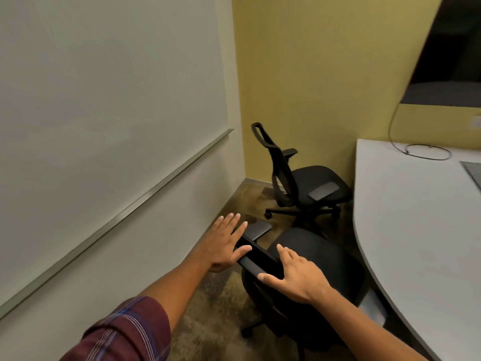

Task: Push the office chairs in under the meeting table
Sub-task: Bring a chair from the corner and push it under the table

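Observation:
A black office chair [315, 259] stands right in front of me, its seat partly under the curved edge of the white meeting table [416, 220]. My left hand [225, 246] lies flat with spread fingers against the top of its backrest, near the grey armrest pad. My right hand [294, 277] rests open on the backrest a little nearer the table. Neither hand is closed around the frame. A second black chair [309, 186] stands farther off near the corner, turned toward the table and apart from its edge.
A whiteboard [104, 100] with a metal rail covers the wall on my left, leaving a narrow strip of brown carpet [208, 308]. A yellow wall closes the far end. A dark screen [450, 53] hangs above the table, and a black cable [426, 152] loops on the tabletop.

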Demonstrator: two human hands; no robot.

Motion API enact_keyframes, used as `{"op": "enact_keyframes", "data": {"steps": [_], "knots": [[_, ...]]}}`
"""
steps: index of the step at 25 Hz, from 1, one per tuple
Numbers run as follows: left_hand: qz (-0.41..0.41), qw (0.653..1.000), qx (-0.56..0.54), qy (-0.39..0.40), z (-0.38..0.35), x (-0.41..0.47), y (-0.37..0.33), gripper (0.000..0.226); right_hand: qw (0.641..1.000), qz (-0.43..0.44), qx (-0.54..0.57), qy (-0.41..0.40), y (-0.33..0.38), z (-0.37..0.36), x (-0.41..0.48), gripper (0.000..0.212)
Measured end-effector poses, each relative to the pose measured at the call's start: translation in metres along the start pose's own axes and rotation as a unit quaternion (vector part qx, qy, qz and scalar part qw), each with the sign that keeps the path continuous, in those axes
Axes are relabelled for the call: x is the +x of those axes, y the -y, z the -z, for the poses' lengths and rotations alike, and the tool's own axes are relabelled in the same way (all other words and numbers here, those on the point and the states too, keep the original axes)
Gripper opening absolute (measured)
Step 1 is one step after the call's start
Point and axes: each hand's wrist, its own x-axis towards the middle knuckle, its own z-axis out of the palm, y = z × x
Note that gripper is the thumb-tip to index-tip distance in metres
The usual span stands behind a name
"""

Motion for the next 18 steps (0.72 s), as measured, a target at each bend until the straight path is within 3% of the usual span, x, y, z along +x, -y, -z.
{"op": "enact_keyframes", "data": {"steps": [3, 11, 18], "knots": [[-0.047, 0.998, -0.031, 0.025, -0.001, 0.012, 0.015, 0.081, 0.995, -0.076, 0.038, 0.048, -0.005, 0.001, -0.009, 0.133], [-0.173, 0.982, -0.025, -0.066, -0.011, 0.032, 0.011, 0.076, 0.989, -0.137, -0.016, -0.050, -0.005, -0.007, -0.053, 0.100], [-0.227, 0.970, -0.038, -0.082, -0.016, 0.027, 0.022, 0.069, 0.981, -0.174, -0.008, -0.086, 0.029, -0.020, -0.077, 0.094]]}}
